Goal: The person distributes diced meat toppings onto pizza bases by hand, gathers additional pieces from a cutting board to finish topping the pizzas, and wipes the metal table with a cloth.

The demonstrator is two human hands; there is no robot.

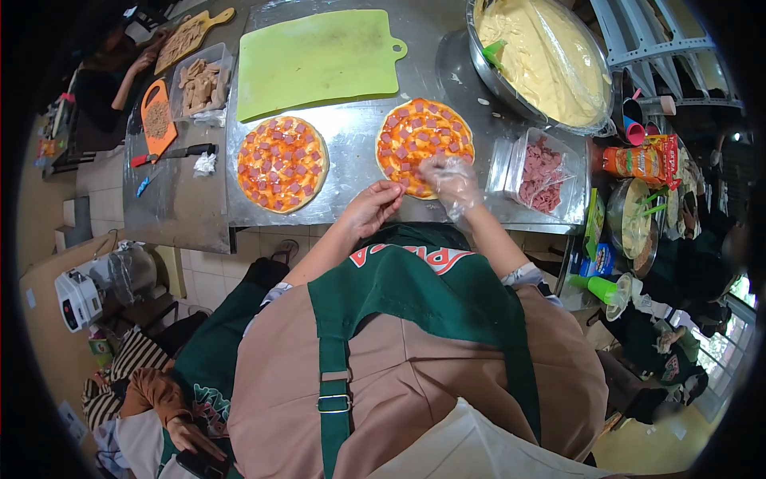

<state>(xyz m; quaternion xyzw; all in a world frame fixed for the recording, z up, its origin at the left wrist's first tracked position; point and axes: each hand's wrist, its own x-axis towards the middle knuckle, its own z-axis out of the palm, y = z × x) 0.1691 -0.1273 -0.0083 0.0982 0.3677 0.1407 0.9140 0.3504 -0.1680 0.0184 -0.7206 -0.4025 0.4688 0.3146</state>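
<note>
Two round pizzas with red sauce and pink diced ham lie on the metal table: the left pizza (281, 164) and the right pizza (423, 137). Over the lower right edge of the right pizza is my right hand (455, 185), in a clear plastic glove. Its fingers are bunched together above the toppings, and whatever they may hold is hidden. My left hand (373, 206) is bare and sits by the same pizza's lower left edge. Its thumb and fingers are pinched together; anything between them is too small to name. A clear tub of pink ham pieces (542, 172) stands right of my right hand.
A green cutting board (319, 64) lies behind the pizzas. A large bowl of pale yellow cream (542, 56) under plastic film stands back right. Leftward are an orange board (158, 120), a knife (175, 154) and a tub of sliced pieces (202, 86). Other people are on both sides.
</note>
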